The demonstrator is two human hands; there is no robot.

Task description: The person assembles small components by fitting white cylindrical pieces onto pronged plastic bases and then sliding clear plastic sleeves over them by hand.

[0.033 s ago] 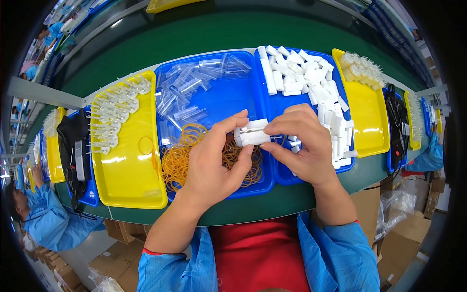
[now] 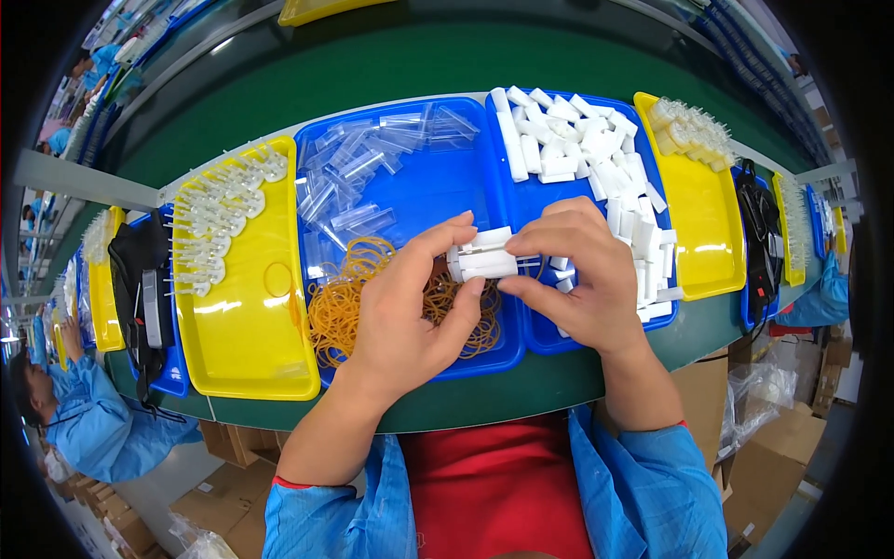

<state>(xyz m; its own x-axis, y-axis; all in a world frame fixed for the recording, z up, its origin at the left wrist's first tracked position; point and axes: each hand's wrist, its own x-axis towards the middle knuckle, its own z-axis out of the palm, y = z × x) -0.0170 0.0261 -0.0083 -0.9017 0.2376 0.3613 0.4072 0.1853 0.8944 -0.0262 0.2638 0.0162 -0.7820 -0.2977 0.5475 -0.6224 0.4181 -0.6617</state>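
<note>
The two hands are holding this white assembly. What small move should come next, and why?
Probably the right hand should gently squeeze the white assembly inward, while the left hand steadies the other end. A narrow gap shows between its white blocks, and the right thumb and forefinger are at the end where thin pins stick out.

We could not see all the orange rubber bands (image 2: 337, 317): the left hand (image 2: 402, 307) hid some. The right hand (image 2: 587, 279) covered part of the white assembly (image 2: 486, 265). The upper edge cut off a yellow tray (image 2: 328, 9); a distant person (image 2: 101, 65) was too small to make out.
</note>
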